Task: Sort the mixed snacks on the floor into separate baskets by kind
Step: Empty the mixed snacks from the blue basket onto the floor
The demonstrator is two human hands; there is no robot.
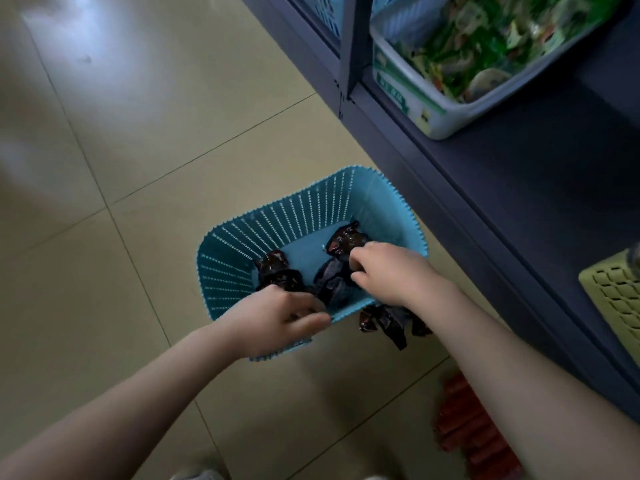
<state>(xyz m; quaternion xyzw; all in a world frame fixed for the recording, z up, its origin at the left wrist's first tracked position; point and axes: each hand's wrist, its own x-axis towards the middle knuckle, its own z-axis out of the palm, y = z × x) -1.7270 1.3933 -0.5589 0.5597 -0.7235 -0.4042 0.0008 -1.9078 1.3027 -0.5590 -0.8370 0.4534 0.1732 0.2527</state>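
Observation:
A blue slatted basket [277, 220] stands on the tiled floor beside a dark shelf unit. Dark brown snack packets [275, 268] lie on its bottom. My left hand [277, 315] reaches over the near rim, fingers closed on a dark packet at the basket's near left. My right hand [388, 271] is inside the basket on the right, gripping another dark packet [343, 242]. More dark packets [384, 323] lie on the floor just outside the near rim, partly under my right forearm.
The dark shelf unit [519, 174] runs along the right, holding a white basket [433, 109] full of green-and-white packets. A yellow-green basket [613, 292] sits lower right. A red basket [464, 427] lies on the floor by my right arm. Bare tiles stretch left.

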